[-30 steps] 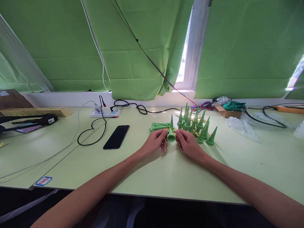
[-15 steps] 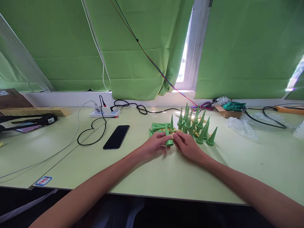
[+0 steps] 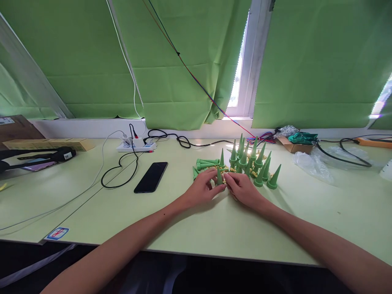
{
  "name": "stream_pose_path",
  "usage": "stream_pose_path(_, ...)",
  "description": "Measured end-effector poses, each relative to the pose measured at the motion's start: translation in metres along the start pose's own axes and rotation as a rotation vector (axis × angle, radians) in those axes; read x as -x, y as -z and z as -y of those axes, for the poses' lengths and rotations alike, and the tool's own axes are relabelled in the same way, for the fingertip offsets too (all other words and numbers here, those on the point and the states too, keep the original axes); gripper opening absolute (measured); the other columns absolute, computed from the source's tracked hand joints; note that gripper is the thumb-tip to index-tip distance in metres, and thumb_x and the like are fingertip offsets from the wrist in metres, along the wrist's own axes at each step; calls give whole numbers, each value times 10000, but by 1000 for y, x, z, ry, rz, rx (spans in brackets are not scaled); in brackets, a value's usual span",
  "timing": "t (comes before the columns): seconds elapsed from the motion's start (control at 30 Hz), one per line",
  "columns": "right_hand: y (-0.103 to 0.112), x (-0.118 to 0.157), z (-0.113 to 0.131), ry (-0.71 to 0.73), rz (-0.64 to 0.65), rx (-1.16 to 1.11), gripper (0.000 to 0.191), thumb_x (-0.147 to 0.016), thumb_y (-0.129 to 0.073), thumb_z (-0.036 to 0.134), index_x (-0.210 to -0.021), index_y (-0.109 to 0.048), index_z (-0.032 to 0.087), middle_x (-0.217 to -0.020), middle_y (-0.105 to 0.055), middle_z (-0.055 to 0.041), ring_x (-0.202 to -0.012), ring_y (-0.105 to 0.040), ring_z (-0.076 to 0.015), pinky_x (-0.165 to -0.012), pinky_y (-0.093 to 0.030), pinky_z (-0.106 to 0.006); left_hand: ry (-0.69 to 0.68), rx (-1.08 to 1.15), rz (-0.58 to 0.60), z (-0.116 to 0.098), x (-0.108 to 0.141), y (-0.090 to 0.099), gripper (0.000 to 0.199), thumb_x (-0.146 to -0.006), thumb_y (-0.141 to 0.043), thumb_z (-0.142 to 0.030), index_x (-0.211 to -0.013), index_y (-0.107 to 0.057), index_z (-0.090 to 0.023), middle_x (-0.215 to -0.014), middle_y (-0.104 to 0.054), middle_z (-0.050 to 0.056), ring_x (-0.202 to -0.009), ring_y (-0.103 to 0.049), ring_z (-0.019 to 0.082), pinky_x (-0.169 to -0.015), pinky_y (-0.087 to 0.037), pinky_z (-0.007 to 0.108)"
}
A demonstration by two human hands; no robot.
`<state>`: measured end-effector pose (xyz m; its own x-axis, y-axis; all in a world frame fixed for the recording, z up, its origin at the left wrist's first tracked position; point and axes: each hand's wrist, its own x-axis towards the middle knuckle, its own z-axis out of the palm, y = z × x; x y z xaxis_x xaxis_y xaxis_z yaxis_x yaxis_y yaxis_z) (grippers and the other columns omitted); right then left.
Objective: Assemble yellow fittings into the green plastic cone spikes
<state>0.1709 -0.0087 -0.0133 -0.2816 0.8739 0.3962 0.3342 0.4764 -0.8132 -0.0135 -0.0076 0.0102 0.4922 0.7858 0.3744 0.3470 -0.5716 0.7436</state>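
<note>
My left hand (image 3: 204,187) has thumb and fingers closed around a green plastic cone (image 3: 219,177), whose tip points up; the fingers hide part of its base. Close against it on the right, my right hand (image 3: 242,187) pinches a small yellowish piece (image 3: 226,174), mostly covered by the fingertips. Behind both hands stand several upright green cones (image 3: 259,174) with ringed bases. Small yellow pieces (image 3: 253,173) lie scattered among them. A few more green cones (image 3: 207,164) rest on their sides behind my left hand.
A black phone (image 3: 151,177) lies left of my arms. Behind it are a white power strip (image 3: 136,144) and looping black cable (image 3: 119,166). Clear plastic bags (image 3: 314,165) and a small cardboard box (image 3: 295,146) sit to the right. The table's front edge (image 3: 232,259) runs below my forearms.
My left hand has turned and its grip on the cone has shifted, with the thumb now low near the base. The cone sits a little lower and more upright. My right hand has barely moved.
</note>
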Motion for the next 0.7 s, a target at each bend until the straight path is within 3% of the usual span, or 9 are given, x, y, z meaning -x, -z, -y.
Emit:
stream_pose_path(0.1, 0, -1, 1, 11, -13, 22, 490, -1003, -397, 477, -585, -336, 227, -444, -369, 45, -439, -344, -117, -466, -288, -276, -94, -81, 3, -2, 2, -1, 202, -908, -605, -370, -889, -668, -179, -971, -571, 69, -779, -528, 147, -537, -434, 205)
stream_pose_path(0.33, 1, -1, 3, -15, 3, 3, 469, -1000, -392, 427, -579, -338, 228, -420, -362, 51, -410, -338, -112, -450, -269, -275, -135, -165, -12, -1, 3, 0, 206, -934, -576, -378, -962, -684, -205, -1046, -563, 71, -695, -509, 119, -559, -447, 229)
stream_pose_path(0.7, 1, 0, 5, -34, -28, -45, 491, -998, -421, 529, -616, -397, 221, -443, -392, 53, -414, -363, -107, -450, -302, -265, -176, -142, -85, 9, 0, -1, 166, -877, -642, -257, -1039, -656, -218, -1100, -537, 67, -887, -587, 149, -604, -539, 210)
